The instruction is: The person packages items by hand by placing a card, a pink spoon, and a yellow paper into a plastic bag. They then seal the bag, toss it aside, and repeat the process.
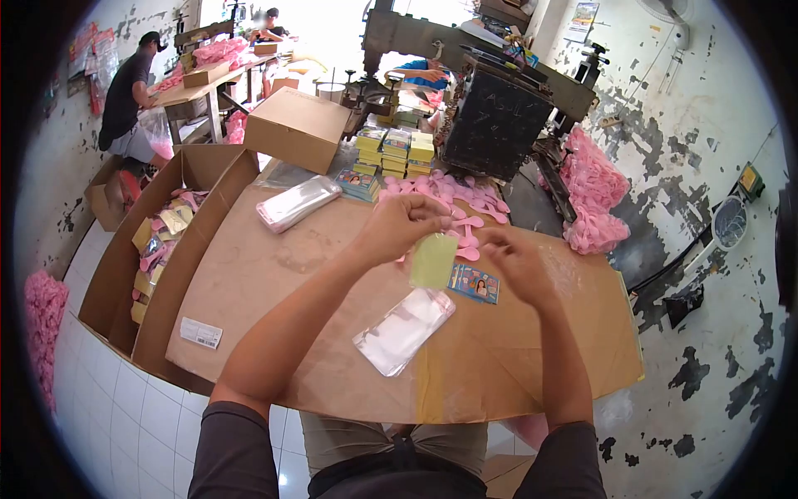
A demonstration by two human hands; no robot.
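Note:
My left hand (407,223) is closed in a pinch over the middle of the table, and a yellow-green card (434,261) hangs just below its fingertips. To its right, my right hand (519,259) hovers with fingers bent and apart, nothing visible in them. Between and beneath the hands lies a small fan of blue printed cards (475,284). Nearer to me rests a stack of clear plastic sleeves (404,331). A heap of pink spoon-shaped pieces (465,193) spreads behind both hands, some close to the left fingertips.
Bundled yellow card stacks (396,150) stand at the back, near a dark machine (496,116). More clear sleeves (299,202) lie at left. A long carton (154,333) with packed items flanks the table; pink bags (592,191) sit right. People work in the background.

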